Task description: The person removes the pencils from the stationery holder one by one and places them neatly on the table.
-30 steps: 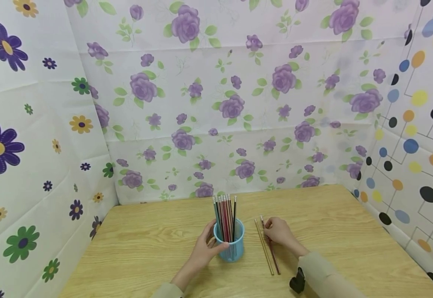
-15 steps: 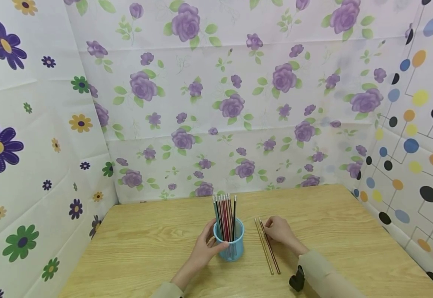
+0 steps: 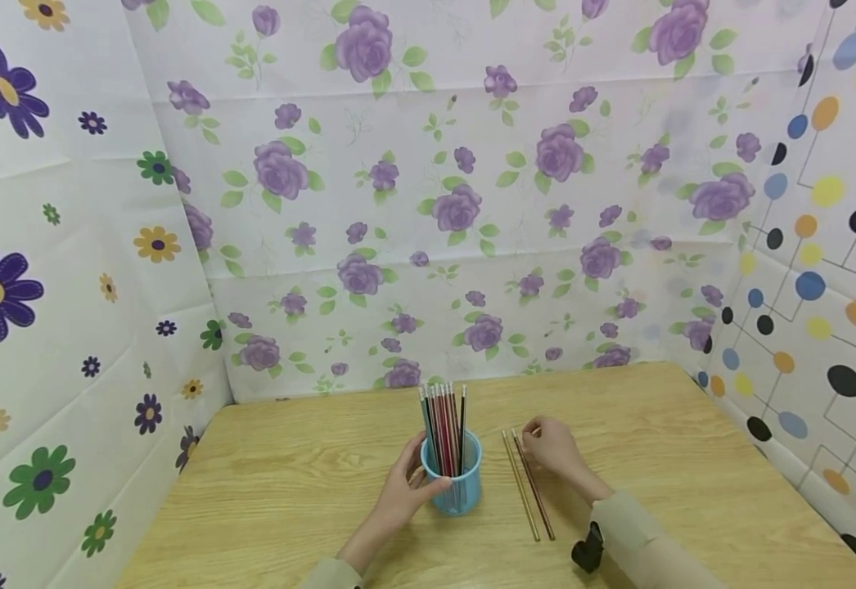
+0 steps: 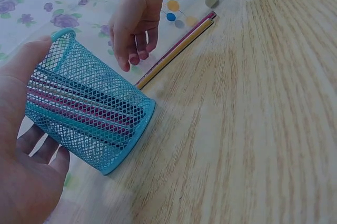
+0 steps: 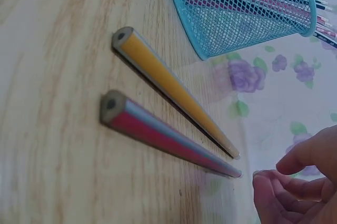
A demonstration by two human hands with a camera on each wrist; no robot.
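My left hand (image 3: pixel 401 491) grips a light blue mesh pencil cup (image 3: pixel 465 496), thumb on the near side and fingers round the left. Several pencils (image 3: pixel 443 429) stand in it, eraser ends up. To the right of the cup a yellow pencil (image 3: pixel 520 486) and a dark red pencil (image 3: pixel 533 486) lie side by side on the table, almost parallel. In the right wrist view, their unsharpened ends face the camera. My right hand (image 3: pixel 551 448) hovers by the red pencil's far end, fingers loosely bent and holding nothing; a gap shows between fingertips (image 5: pixel 261 174) and pencil.
The wood-grain table (image 3: pixel 288 491) ends at a back wall of purple-flowered cloth (image 3: pixel 413 204). Flower-print cloth (image 3: pixel 104 286) stands on the left and dotted cloth (image 3: pixel 826 327) on the right. A black device (image 3: pixel 587 550) sits at the right wrist.
The red pencil's far end has shifted left, closer to the yellow one. My right hand has let go of it and moved slightly away. The left hand and cup stay put.
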